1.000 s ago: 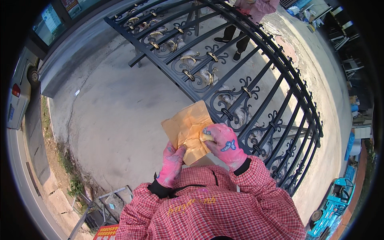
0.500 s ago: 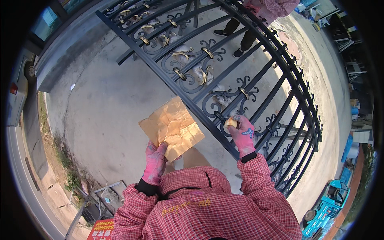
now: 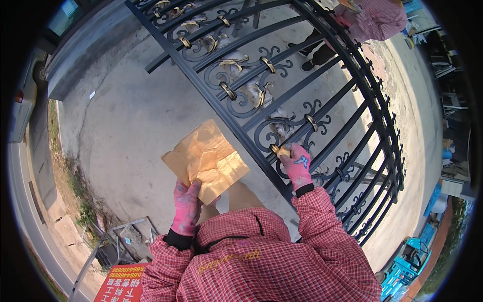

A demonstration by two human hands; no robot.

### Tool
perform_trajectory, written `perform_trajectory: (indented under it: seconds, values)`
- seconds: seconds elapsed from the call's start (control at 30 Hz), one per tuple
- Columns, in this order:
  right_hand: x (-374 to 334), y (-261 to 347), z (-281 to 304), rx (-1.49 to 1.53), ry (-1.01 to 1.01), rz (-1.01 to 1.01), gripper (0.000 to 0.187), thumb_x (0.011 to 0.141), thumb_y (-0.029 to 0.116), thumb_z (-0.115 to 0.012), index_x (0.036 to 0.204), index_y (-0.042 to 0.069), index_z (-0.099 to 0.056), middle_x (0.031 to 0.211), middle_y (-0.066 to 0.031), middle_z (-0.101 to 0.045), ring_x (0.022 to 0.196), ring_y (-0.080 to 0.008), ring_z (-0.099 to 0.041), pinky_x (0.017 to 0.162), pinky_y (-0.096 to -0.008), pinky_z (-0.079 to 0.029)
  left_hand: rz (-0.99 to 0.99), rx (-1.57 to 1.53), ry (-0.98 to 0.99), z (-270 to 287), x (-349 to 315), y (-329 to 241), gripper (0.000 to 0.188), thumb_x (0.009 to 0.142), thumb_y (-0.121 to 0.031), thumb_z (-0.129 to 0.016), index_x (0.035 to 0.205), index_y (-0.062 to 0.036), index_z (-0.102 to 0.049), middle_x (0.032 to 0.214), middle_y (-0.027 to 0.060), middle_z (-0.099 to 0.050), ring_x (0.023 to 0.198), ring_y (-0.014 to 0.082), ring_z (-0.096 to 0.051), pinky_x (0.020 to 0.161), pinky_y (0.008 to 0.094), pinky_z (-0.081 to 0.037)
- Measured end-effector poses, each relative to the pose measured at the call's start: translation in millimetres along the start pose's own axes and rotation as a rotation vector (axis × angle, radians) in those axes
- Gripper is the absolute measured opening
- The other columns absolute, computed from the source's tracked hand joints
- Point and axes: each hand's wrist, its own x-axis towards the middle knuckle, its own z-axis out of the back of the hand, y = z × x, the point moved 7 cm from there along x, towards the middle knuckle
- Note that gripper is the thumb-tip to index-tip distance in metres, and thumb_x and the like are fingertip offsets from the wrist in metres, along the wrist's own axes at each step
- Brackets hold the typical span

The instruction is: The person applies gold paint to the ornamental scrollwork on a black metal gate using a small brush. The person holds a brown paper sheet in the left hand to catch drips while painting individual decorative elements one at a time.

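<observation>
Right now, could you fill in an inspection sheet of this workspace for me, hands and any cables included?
Surface: dark metal railing above concrete floor.
Job's things: creased brown card; small yellowish pad at a gold collar, contact unclear.
Clutter: metal frame and red sign, lower left.
Hands: pink-gloved; left hand grips the card, right hand pinches the pad.
Cables: nothing seen.
Surroundings: another person beyond the railing; car at left; turquoise vehicle, lower right.
</observation>
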Motion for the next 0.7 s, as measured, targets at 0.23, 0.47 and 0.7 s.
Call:
perform_trajectory:
  seconds: [0.23,0.47,0.7]
  values:
    - [9.7,13.0,-8.6,-0.158,0.062,0.029,0.022,0.069,0.012,-0.067,0.088,0.004,-0.06,0.085,-0.0184,-0.061,0.083,-0.038,-0.059,0.072,-0.0418,-0.047,-0.034,0.016,0.016,2.0,1.7,-9.6,0.044,0.093,-0.009,-0.046,0.133,-0.0027,-0.03,0.12,0.0173,-0.052,0.091,0.0272,-0.065,0.062,0.0382,-0.061]
    - [21.2,28.0,-9.0,-0.051,-0.024,0.04,0.022,0.069,0.013,-0.068,0.087,0.003,-0.059,0.083,-0.0192,-0.061,0.08,-0.0384,-0.06,0.069,-0.0413,-0.047,-0.038,-0.009,0.024,16.3,5.1,0.1,0.05,0.091,-0.015,-0.054,0.134,-0.0033,-0.03,0.121,0.0167,-0.05,0.095,0.0285,-0.063,0.063,0.041,-0.061]
    - [-14.6,-13.3,4.5,0.063,0.009,-0.146,0.023,0.068,0.007,-0.066,0.091,0.003,-0.061,0.081,-0.0163,-0.062,0.076,-0.0348,-0.061,0.069,-0.0387,-0.048,-0.057,0.015,0.029,21.0,8.6,-1.8,0.052,0.091,-0.017,-0.055,0.134,-0.004,-0.03,0.123,0.0163,-0.05,0.097,0.0285,-0.063,0.063,0.0405,-0.061]
